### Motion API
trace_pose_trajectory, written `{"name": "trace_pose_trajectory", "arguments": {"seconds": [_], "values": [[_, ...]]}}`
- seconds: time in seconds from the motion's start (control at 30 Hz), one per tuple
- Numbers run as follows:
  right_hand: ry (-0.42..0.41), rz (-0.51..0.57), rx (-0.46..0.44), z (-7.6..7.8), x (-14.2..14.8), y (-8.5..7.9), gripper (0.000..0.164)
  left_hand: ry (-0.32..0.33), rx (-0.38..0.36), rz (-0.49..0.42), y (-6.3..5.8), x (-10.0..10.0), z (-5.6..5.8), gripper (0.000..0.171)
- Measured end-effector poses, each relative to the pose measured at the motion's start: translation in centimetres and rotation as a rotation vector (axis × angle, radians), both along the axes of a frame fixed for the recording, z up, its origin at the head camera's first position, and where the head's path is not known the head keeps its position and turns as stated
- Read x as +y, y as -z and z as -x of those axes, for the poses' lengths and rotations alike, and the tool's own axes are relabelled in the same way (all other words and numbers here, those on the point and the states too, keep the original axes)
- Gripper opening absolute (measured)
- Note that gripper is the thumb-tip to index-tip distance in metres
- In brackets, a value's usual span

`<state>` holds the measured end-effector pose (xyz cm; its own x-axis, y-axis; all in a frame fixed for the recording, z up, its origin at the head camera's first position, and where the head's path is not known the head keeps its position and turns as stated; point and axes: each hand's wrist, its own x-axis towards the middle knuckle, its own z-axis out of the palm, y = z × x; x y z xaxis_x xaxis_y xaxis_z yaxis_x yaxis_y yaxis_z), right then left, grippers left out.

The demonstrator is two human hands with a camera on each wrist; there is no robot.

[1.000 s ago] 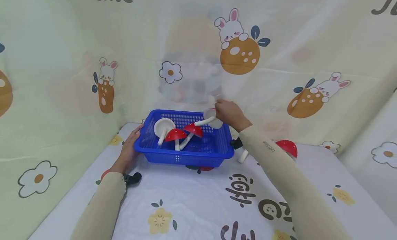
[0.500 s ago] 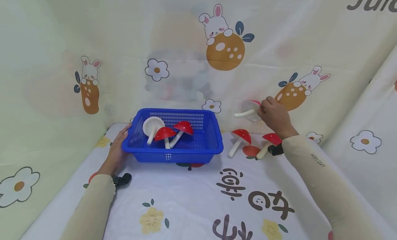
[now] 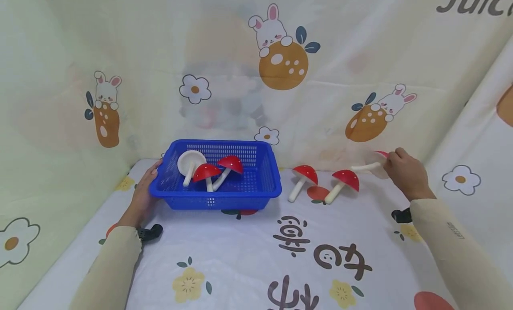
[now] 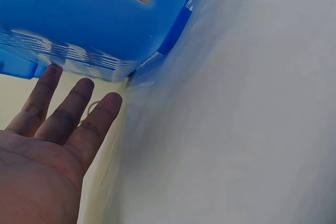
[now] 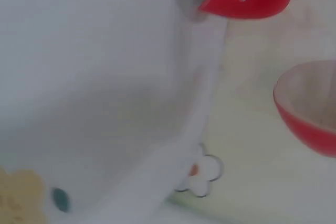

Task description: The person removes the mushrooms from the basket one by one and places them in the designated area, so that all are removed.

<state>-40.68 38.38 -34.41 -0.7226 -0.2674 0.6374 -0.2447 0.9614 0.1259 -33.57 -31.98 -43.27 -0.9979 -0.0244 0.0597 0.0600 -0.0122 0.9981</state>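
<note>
My right hand (image 3: 409,174) pinches a toy mushroom (image 3: 376,167) by its red cap, off to the right near the back cloth. Its white stem points left. In the right wrist view the held mushroom's cap (image 5: 310,129) shows at the right edge, while the fingers are out of frame. My left hand (image 3: 142,194) is against the left end of a blue plastic basket (image 3: 224,202). Seen from the left wrist, its fingers (image 4: 89,129) are straight beside the basket wall (image 4: 100,19). Three red-capped mushrooms, one a mushroom (image 3: 206,172) near the front, lie inside.
Two more toy mushrooms lie on the table right of the basket: one mushroom (image 3: 305,174) nearer it, another mushroom (image 3: 345,180) further right. A patterned cloth (image 3: 224,34) hangs close behind. The printed tablecloth (image 3: 236,243) stretches out in front.
My right hand has carried the mushroom from over the basket's right end to the right and lower. My left hand stays at the basket. The head view has turned rightward.
</note>
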Motion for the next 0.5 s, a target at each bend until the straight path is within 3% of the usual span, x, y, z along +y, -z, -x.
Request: {"name": "trace_pose_trajectory", "arguments": {"seconds": [0.17, 0.37, 0.5], "values": [[0.102, 0.136, -0.054, 0.0, 3.2, 2.4, 0.013, 0.016, 0.016, -0.028, -0.1, 0.0, -0.1, 0.055], [0.079, 0.167, -0.123, 0.2, 4.9, 5.3, 0.013, 0.029, 0.022, -0.048, -0.2, -0.2, -0.3, 0.054], [0.063, 0.163, -0.142, -0.6, 4.8, 6.1, 0.014, 0.03, 0.021, -0.036, 0.0, -0.1, -0.1, 0.055]]}}
